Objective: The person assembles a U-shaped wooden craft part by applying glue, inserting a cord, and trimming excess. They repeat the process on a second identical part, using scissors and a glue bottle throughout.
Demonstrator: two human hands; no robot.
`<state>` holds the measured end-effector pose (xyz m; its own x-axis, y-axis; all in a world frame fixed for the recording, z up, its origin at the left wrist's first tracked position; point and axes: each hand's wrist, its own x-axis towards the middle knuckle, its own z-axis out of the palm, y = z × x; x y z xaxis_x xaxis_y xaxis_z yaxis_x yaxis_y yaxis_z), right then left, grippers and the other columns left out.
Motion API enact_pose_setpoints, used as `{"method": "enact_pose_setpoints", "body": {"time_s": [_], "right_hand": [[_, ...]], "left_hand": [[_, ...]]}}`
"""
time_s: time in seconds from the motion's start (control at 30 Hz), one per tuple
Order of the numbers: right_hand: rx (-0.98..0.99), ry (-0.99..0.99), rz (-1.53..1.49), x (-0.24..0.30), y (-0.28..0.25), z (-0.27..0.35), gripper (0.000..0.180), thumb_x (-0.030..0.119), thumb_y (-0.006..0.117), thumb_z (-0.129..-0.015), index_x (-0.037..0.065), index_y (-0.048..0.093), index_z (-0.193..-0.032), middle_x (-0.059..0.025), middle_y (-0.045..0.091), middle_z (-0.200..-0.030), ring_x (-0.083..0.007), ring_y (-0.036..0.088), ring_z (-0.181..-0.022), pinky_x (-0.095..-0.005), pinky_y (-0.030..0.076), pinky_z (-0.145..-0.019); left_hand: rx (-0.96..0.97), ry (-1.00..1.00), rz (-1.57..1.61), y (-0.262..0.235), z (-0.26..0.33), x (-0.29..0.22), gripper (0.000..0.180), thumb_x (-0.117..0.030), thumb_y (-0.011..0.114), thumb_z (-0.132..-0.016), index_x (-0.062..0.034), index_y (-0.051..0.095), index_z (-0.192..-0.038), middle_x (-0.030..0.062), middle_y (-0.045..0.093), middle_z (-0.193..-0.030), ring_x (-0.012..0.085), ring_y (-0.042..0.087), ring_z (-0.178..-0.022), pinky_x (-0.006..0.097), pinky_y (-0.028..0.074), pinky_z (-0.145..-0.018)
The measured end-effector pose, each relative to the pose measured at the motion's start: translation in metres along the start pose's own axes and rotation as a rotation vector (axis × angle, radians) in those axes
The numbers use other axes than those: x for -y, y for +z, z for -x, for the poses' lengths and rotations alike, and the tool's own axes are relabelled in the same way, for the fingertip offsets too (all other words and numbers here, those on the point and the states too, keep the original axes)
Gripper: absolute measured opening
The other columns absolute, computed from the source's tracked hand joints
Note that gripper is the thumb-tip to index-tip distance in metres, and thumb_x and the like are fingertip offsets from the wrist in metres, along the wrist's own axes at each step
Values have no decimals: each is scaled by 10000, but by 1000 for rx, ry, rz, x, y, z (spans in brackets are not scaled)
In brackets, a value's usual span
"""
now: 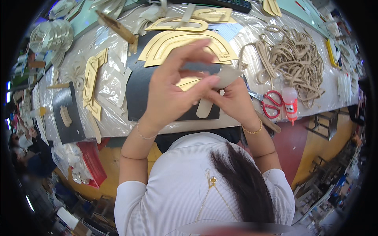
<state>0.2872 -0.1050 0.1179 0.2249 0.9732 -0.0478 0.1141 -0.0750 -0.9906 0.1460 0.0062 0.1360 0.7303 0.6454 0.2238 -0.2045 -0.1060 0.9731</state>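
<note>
So the right hand [238, 100] is pinching a pale, cloudy-looking piece [229, 75] above the right half of the big black board [136, 94], and that board is my landmark for everything here. The left hand [169, 86] is hovering over the middle of the board with its fingers curving wide of the thumb, and the thumb is pointing right at the pale piece. I can't tell if it's actually touching. Below the 2 hands, a round-ended strip [204, 109] is showing over the board's near edge; can't tell if it's joining up with the pale piece behind the fingers.

A yellow arch-shaped template [157, 49] is sitting across the board's far part. Right of the board, red-handled scissors [271, 105] are lying just beside a clear bottle with a red tip [290, 103], and a big tangle of beige cord [297, 59] is sprawling beyond them. Left of the board, another yellow template [90, 78] is lying near 1 smaller dark board [65, 131].
</note>
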Motion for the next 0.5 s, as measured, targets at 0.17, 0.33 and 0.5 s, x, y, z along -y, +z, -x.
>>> {"method": "enact_pose_setpoints", "body": {"time_s": [0.17,0.33,0.5], "right_hand": [[-232,44,-268,-9,7,-6,246,60,756,-886,-45,677,-1094,-110,732,-951,-142,686,-892,-270,553,-803],[-135,156,-289,-36,27,3,285,24,762,-873,-45,662,-1131,-106,710,-981,-131,676,-837,-249,562,-759],[-100,334,-302,-62,48,0,248,18,734,-898,-46,628,-1112,-107,679,-982,-146,688,-803,-252,604,-681]], "left_hand": [[-10,-206,195,-28,28,21,524,-109,778,-869,15,554,-1326,106,656,-1154,190,643,-1068,318,509,-931],[-122,-674,402,-37,84,44,336,-2,716,-904,12,594,-1217,64,663,-883,121,668,-774,236,539,-694],[-459,-516,147,-59,119,66,268,3,709,-896,5,625,-1150,104,677,-1004,176,676,-922,279,537,-800]]}}
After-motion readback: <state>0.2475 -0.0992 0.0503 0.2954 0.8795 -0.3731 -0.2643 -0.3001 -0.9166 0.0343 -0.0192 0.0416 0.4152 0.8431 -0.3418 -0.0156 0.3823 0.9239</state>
